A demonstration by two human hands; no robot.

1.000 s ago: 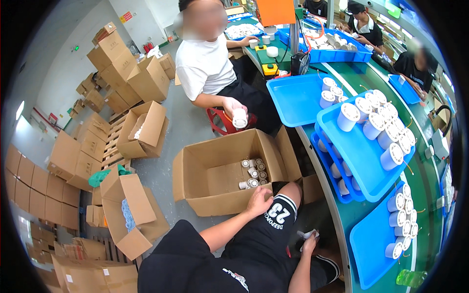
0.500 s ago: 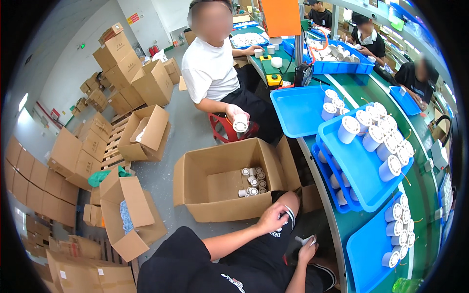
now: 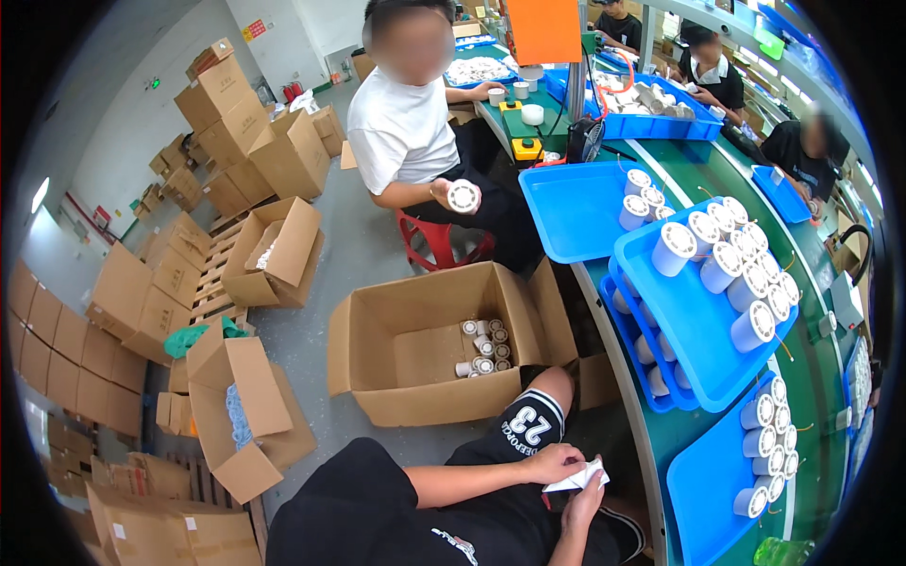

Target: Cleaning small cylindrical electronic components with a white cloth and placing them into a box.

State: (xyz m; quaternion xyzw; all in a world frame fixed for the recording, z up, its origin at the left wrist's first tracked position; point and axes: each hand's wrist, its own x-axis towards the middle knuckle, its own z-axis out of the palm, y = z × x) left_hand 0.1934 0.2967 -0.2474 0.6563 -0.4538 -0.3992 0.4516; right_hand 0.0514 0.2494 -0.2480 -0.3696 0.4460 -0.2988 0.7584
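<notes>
Both your hands pinch a small white folded sheet (image 3: 578,476) over your lap, left hand (image 3: 552,464) above, right hand (image 3: 582,505) below; you seem to be unfolding it, which needs your fingers to part its edges.

Both hands meet on a folded paper piece (image 3: 578,478) over the lap, left hand (image 3: 552,464) just left of it, right hand (image 3: 587,498) below. An open cardboard box (image 3: 444,349) holding spools (image 3: 483,345) lies beyond the fingers; trays (image 3: 703,321) of spools sit on the table (image 3: 812,377) to their right.
</notes>
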